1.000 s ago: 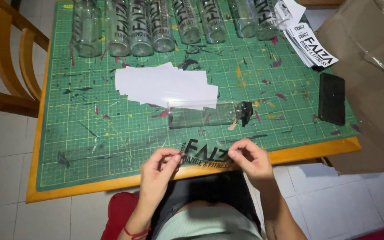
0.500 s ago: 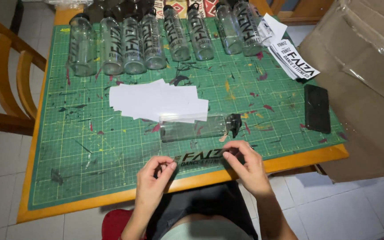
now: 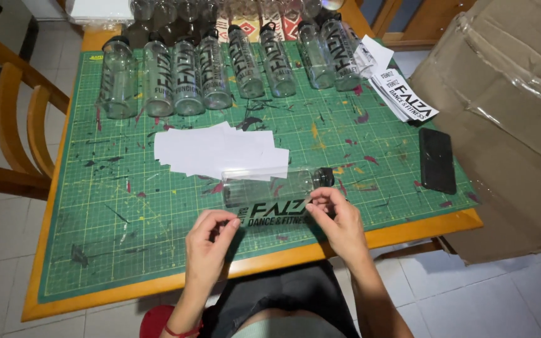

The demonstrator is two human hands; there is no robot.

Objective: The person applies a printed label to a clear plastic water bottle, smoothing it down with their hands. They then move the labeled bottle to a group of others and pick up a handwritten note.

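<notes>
My left hand (image 3: 211,241) and my right hand (image 3: 339,216) pinch the two ends of a clear sticker strip (image 3: 277,214) with black lettering, stretched flat between them. The strip hovers just in front of a clear plastic bottle (image 3: 273,186) with a black cap, which lies on its side on the green cutting mat (image 3: 126,238). Behind the bottle lies a loose pile of white backing papers (image 3: 220,150).
A row of several clear lettered bottles (image 3: 220,69) lies along the mat's far edge. A stack of sticker sheets (image 3: 402,94) sits at the right rear, a black phone (image 3: 437,159) beside it. A large cardboard box (image 3: 515,112) stands right, a wooden chair (image 3: 14,138) left.
Both hands have carried the sticker strip forward, from the table's front edge up close to the lying bottle. The view has shifted nearer the table.
</notes>
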